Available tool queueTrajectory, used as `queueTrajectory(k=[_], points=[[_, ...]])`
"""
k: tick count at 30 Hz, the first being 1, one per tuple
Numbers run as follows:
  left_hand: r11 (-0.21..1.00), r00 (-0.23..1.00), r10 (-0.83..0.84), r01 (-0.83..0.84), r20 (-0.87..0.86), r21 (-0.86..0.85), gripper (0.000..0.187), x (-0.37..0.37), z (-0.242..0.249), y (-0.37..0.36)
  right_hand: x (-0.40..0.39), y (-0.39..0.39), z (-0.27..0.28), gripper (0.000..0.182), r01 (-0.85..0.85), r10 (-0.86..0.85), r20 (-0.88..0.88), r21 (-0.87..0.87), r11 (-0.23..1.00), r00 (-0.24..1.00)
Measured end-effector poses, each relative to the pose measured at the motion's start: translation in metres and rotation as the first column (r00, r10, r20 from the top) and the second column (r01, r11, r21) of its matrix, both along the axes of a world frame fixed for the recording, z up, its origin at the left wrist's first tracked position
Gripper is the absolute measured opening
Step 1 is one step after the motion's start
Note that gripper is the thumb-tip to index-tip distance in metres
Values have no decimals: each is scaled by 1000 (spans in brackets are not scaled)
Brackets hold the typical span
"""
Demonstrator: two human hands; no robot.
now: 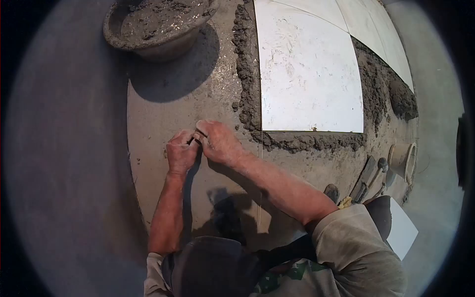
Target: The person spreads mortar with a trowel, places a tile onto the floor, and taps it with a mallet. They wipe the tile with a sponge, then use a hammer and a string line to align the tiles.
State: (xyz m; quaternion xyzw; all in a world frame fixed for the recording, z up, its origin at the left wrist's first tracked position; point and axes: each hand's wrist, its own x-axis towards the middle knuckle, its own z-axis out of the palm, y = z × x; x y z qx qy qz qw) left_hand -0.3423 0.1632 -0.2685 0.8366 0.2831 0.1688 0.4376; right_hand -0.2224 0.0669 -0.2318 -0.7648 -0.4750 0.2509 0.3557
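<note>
My left hand point(181, 154) and my right hand point(217, 142) meet above the grey floor, left of the near corner of a white tile point(309, 69). The fingers of both are closed and pressed together at the tips. Whatever lies between them is too small or too hidden to name. Rough grey mortar point(249, 74) runs along the tile's left edge, and more sticks out below its near edge.
A wide tub point(168, 47) of wet mortar stands at the upper left. More white tiles point(371, 24) lie at the upper right, beside a mortar strip point(373, 84). Hand tools point(366, 175), a small bucket point(402, 161) and a white tile piece point(402, 230) are at the right.
</note>
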Motion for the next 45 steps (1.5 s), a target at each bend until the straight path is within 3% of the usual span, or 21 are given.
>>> queueTrajectory(k=[4, 7, 11, 15, 17, 18, 21, 24, 25, 27, 31, 34, 36, 40, 42, 45], points=[[998, 997, 66, -66, -29, 3, 15, 1, 7, -8, -10, -3, 2, 13, 57, -56, 80, -7, 998, 995], [986, 985, 125, -136, -118, -91, 15, 3, 8, -10, -8, -3, 4, 12, 51, -52, 109, 10, 999, 993], [981, 995, 85, -92, -44, -169, 17, 4, -1, -7, -2, -3, 10, 11, -31, 38, 110, -62, 998, 993], [997, 999, 4, 0, 50, -80, 15, 0, -19, -1, 7, -4, 15, 12, -100, 111, 129, -92, 991, 985], [975, 973, -197, 183, 117, 124, 13, -1, -29, 5, 11, 1, 26, 16, -156, 198, 222, -194, 969, 955], [981, 966, -167, 143, 199, 130, 11, 1, -24, 5, 13, 8, 32, 16, -161, 203, 223, -191, 968, 953], [991, 964, -112, 92, 240, 96, 6, 4, -28, 5, 12, 18, 38, 19, -222, 308, 363, -260, 940, 879], [994, 971, -111, 106, 210, 36, 5, 1, -26, 5, -1, 38, 21, 22, -276, 606, 401, -627, 728, 687], [992, 973, -123, 115, 197, 55, 5, 1, -27, 6, 0, 42, 20, 22, -254, 600, 409, -638, 727, 688], [994, 977, -108, 103, 183, 39, 7, -1, -35, 4, 2, 50, 25, 24, -391, 619, 214, -611, 689, 756], [999, 992, -49, 50, 114, 1, 9, -4, -42, -2, 2, 55, 34, 24, -430, 678, 150, -671, 604, 719], [998, 995, -24, 30, 97, -63, 10, -5, -43, -2, -6, 52, 34, 23, -436, 729, 209, -683, 586, 652], [995, 997, -14, 22, 82, -95, 11, -4, -43, -3, -13, 48, 30, 22, -364, 765, 390, -708, 605, 512], [998, 994, -25, 30, 105, -47, 11, 0, -36, -2, -10, 56, 20, 21, -398, 756, 345, -688, 607, 556], [997, 994, -28, 36, 109, -74, 12, -7, -49, -4, -5, 62, 28, 18, -457, 718, 96, -712, 533, 689], [991, 992, 6, 11, 123, -137, 16, -6, -46, -6, 0, 59, 37, 16, -431, 708, 133, -712, 555, 693]])
